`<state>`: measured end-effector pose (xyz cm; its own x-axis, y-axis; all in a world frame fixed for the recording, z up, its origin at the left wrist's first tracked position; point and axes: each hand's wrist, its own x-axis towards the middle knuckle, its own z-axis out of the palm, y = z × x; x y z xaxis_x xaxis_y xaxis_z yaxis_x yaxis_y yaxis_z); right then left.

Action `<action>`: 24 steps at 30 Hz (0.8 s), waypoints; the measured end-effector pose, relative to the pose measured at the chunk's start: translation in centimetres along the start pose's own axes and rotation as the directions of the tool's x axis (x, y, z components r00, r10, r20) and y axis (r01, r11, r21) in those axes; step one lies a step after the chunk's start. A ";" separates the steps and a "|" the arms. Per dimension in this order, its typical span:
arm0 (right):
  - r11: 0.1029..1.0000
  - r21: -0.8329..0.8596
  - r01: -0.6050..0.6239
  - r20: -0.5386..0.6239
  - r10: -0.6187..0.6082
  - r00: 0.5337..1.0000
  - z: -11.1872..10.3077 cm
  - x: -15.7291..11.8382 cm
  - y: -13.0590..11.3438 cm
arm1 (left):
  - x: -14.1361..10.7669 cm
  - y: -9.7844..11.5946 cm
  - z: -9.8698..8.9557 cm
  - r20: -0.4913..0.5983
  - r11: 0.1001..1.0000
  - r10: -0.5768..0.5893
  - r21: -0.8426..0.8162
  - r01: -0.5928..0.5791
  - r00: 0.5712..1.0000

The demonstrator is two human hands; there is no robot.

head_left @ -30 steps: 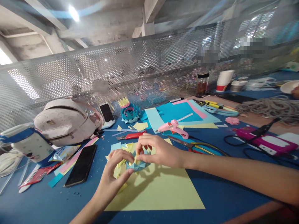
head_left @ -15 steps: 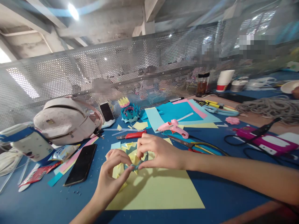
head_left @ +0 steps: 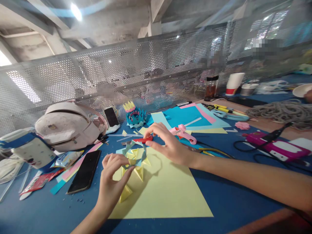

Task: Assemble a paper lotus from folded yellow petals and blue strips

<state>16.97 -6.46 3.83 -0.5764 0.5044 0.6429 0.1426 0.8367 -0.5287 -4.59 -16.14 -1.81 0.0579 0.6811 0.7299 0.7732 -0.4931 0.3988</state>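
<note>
Two hands: left hand (head_left: pixel 112 177) pinching the paper ring (head_left: pixel 141 160), right hand (head_left: pixel 174 148) with fingers apart.

There is a long grey metal screen (head_left: pixel 126 78) with many small round holes, and it stands behind the blue counter (head_left: pixel 229 185). The screen crosses the view and looks slanted, higher toward the right. Above it there is a grey ceiling (head_left: pixel 109 26) with heavy beams (head_left: pixel 156 11), and a thin pipe (head_left: pixel 19 35) runs under it at the left. One bright white lamp (head_left: pixel 76 12) shines in the upper left part. At the far left edge there is a bright area. At the upper right, a window (head_left: pixel 275 24) with small panes gives light. Behind the screen, the room is blurred.
</note>
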 end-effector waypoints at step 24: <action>0.975 -0.164 -0.151 0.451 0.211 0.868 3.3 -2.0 5.4 | -0.4 -0.6 0.1 -0.093 0.999 -0.047 -0.021 0.045 0.995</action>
<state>16.27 -3.66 -2.14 -0.8326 0.5178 0.1967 0.3583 0.7742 -0.5218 -4.98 -16.06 -2.38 -0.0374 0.6502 0.7588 0.7615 -0.4731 0.4430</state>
